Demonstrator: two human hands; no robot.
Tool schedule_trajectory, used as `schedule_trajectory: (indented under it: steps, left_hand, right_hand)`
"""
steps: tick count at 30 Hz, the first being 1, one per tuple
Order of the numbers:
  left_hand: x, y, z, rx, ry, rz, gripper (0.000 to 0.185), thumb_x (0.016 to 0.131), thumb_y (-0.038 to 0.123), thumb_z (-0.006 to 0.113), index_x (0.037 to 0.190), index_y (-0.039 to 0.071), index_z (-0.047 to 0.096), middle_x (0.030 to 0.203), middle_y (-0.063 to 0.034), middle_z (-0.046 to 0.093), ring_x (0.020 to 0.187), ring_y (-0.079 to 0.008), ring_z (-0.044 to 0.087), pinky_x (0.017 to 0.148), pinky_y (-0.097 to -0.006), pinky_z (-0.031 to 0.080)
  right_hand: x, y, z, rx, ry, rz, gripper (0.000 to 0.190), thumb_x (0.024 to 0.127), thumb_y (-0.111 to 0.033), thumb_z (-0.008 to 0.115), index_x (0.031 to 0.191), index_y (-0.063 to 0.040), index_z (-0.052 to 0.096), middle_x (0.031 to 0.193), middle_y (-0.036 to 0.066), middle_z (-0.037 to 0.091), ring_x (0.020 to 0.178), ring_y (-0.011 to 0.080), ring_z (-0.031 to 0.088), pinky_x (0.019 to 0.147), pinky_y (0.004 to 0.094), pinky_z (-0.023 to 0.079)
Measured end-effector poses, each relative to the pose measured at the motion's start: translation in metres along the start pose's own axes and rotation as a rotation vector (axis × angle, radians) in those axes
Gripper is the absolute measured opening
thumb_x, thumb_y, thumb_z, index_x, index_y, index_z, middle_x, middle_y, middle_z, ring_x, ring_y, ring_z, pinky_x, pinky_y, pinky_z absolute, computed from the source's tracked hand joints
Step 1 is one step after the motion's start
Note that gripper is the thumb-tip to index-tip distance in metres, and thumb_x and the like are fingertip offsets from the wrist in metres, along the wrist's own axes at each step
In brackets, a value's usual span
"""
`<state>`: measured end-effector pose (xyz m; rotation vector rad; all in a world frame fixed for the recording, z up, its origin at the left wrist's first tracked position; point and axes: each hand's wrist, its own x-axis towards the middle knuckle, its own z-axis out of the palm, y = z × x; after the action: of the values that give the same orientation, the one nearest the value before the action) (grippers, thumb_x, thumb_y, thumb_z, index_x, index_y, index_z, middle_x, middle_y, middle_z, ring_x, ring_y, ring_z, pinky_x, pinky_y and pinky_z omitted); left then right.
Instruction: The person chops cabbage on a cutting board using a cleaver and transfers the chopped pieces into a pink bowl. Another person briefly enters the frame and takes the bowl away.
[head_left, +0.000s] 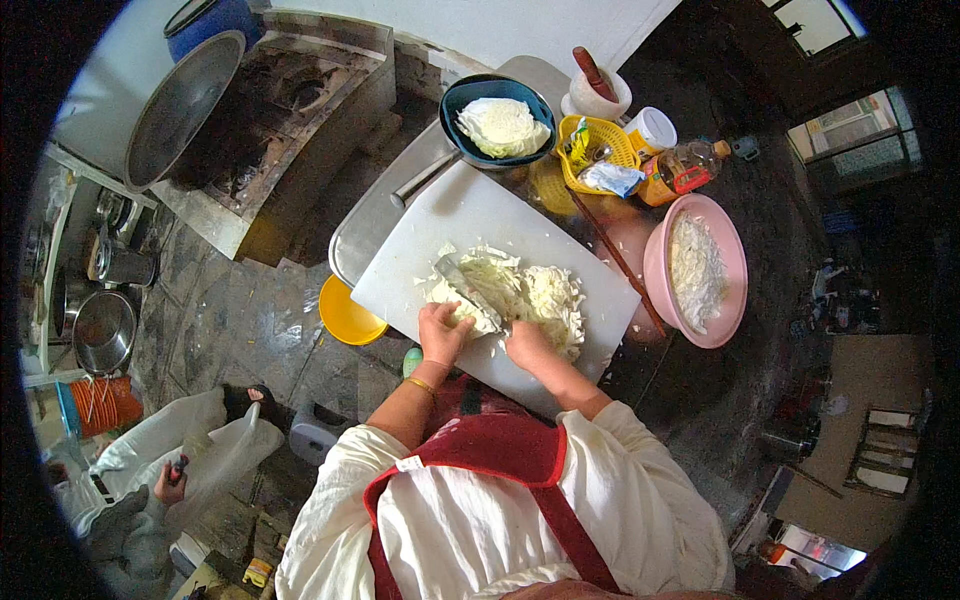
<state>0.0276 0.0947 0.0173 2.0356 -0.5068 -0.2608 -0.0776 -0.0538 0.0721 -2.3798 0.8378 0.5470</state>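
Observation:
My right hand is closed around the handle of a kitchen knife, its blade pointing away to the upper left through pale napa cabbage. To the left of the blade, my left hand presses its bent fingers on a piece of cabbage. A heap of shredded cabbage lies to the right of the knife, partly behind my right hand. Everything rests on a white cutting board, with small scraps scattered over it. The knife's handle is mostly hidden in my fist.
Beyond the board, a blue colander holds a cabbage piece. A wooden rolling pin lies at right beside a pink basin of flour. A yellow basket, an oil bottle and a mortar stand behind. Another person is at lower left.

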Motion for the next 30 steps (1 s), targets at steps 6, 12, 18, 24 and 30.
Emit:
schedule_trajectory:
  steps: [6, 12, 18, 24, 30]
  left_hand:
    - [0.005, -0.009, 0.005, -0.089, -0.003, -0.124, 0.041, 0.062, 0.017, 0.085, 0.089, 0.000, 0.060, 0.087, -0.0116, 0.056, 0.078, -0.0250, 0.056, 0.072, -0.0339, 0.048]
    - [0.005, -0.007, 0.004, -0.072, -0.006, -0.137, 0.041, 0.062, 0.017, 0.086, 0.087, -0.001, 0.059, 0.086, -0.0112, 0.054, 0.075, -0.0236, 0.055, 0.070, -0.0342, 0.048]
    - [0.006, -0.009, 0.005, -0.011, 0.079, 0.058, 0.038, 0.062, 0.016, 0.084, 0.077, 0.001, 0.052, 0.080, -0.0116, 0.050, 0.074, -0.0275, 0.049, 0.067, -0.0379, 0.045]
    - [-0.001, -0.010, 0.000, -0.003, 0.005, 0.091, 0.039, 0.074, 0.028, 0.075, 0.090, -0.001, 0.057, 0.095, -0.0201, 0.054, 0.092, -0.0390, 0.051, 0.083, -0.0448, 0.043]
    - [-0.006, -0.023, 0.000, -0.061, -0.025, 0.123, 0.036, 0.079, 0.021, 0.069, 0.109, 0.003, 0.061, 0.104, -0.0176, 0.056, 0.099, -0.0366, 0.052, 0.088, -0.0418, 0.044]
  right_hand:
    - [-0.042, -0.001, -0.041, 0.100, 0.080, 0.012, 0.027, 0.079, -0.023, 0.058, 0.094, -0.002, 0.065, 0.087, 0.023, 0.065, 0.086, 0.0418, 0.063, 0.074, 0.0489, 0.050]
    - [-0.053, -0.011, -0.052, -0.108, -0.057, 0.060, 0.021, 0.079, -0.017, 0.057, 0.090, 0.000, 0.064, 0.082, 0.024, 0.065, 0.081, 0.0409, 0.064, 0.073, 0.0485, 0.050]
    - [-0.013, -0.019, -0.021, -0.147, -0.102, -0.014, 0.018, 0.077, -0.011, 0.056, 0.087, 0.002, 0.065, 0.083, 0.025, 0.065, 0.083, 0.0435, 0.063, 0.073, 0.0494, 0.050]
    - [-0.014, -0.019, -0.010, -0.038, 0.036, 0.072, 0.026, 0.077, -0.018, 0.063, 0.093, 0.002, 0.066, 0.088, 0.028, 0.064, 0.085, 0.0438, 0.063, 0.076, 0.0472, 0.050]
    - [-0.005, -0.003, -0.004, -0.036, 0.035, 0.030, 0.024, 0.075, -0.014, 0.062, 0.094, 0.001, 0.066, 0.083, 0.026, 0.065, 0.080, 0.0410, 0.065, 0.074, 0.0474, 0.051]
